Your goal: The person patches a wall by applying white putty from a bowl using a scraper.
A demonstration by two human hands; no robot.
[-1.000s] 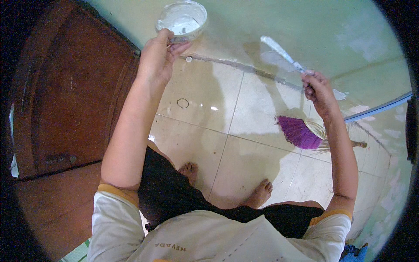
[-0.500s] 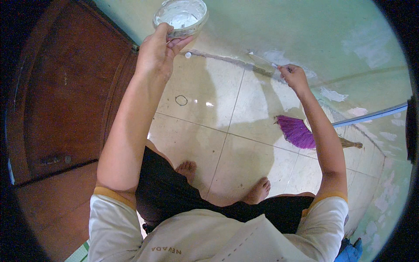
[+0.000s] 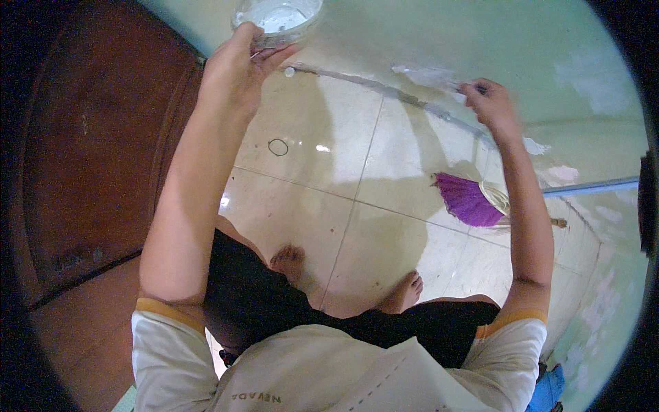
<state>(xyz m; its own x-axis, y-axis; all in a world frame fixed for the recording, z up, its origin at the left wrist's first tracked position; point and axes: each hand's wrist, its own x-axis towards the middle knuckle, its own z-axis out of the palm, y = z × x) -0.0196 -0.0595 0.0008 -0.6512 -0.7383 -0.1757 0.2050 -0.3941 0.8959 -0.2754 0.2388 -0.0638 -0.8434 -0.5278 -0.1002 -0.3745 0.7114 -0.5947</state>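
My left hand grips a round clear tub, thumb at its rim and fingers under it. White paste coats the inside of the tub. Over at the green wall, my right hand is closed on a slim putty knife, smeared by motion and partly hidden by the fingers. A fresh streak of white paste lies on the wall low down, just left of that hand. Whether the blade touches the wall I cannot tell.
A purple broom lies on the tiled floor below my right forearm. Near the wall's foot is a small white cap, with a thin dark ring closer to me. A brown wooden door stands at left. Several white patches mark the wall.
My right hand has moved right and slightly up along the wall, and the paste streak shows more fully. My left hand and the tub have shifted slightly up and left in view.
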